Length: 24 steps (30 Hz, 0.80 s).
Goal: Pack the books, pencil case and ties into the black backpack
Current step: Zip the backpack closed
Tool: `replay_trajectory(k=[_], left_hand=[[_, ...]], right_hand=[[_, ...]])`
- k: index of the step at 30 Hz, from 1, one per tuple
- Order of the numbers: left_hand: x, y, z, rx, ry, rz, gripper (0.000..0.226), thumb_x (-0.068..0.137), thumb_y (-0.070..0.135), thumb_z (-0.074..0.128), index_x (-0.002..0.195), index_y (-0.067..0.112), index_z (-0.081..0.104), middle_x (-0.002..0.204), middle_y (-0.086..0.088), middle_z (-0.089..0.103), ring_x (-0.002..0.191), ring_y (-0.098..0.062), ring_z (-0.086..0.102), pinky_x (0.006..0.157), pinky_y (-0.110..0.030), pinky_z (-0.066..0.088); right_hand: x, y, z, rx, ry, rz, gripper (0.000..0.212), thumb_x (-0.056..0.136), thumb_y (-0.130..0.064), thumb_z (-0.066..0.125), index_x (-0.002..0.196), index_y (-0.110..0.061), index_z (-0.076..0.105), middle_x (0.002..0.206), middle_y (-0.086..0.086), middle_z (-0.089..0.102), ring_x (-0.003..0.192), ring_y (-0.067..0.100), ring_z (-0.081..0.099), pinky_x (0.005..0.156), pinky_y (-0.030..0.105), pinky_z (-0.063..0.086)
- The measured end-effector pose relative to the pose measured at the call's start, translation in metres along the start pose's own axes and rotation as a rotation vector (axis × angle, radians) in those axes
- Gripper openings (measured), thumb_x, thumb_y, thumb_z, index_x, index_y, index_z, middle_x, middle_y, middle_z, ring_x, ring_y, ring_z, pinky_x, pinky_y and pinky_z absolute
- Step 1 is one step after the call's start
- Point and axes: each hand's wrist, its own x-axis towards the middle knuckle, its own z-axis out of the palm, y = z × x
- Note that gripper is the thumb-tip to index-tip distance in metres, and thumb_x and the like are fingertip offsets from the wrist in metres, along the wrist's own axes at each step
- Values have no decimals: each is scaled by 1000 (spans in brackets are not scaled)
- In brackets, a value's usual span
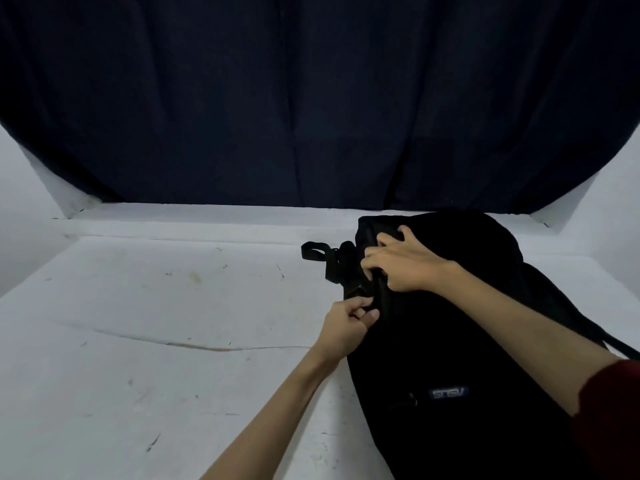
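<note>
Black backpack (450, 323) slumped at four o'clock on the desk (156, 323), soft and floppy, left hand (346, 322) pinching its zipper edge, right hand (403, 263) gripping the top fabric.

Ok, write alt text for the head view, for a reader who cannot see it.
Two bare hands work at the top of a black fabric backpack lying on a scuffed white table: the left hand pinches something small at its edge, and the right hand grips the fabric above. A dark curtain hangs behind.
</note>
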Motion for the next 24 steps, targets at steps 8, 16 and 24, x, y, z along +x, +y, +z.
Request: replay_trajectory(k=[8,16,24], left_hand=[[31,4,-49,206,137,28,23,96,15,52,110,11,70,93,0,65,82,-15,60,73,-19,46],[56,-6,-38,375,36,-12,14,84,10,70,96,4,69,83,-1,62,67,-5,53,56,0,38],[26,15,-45,633,120,158,17,94,6,45,89,-1,60,90,-18,66,85,-31,60,73,-35,49]], right_hand=[[29,-4,-15,187,30,70,29,88,-17,45,91,-27,72,98,-8,63,96,8,36,91,37,23],[43,-12,-2,-158,-99,17,28,89,-22,57,114,-34,64,119,-3,48,120,17,31,97,41,25],[39,-14,6,-194,90,65,20,88,-22,54,108,-25,56,119,-3,53,118,21,36,94,43,28]])
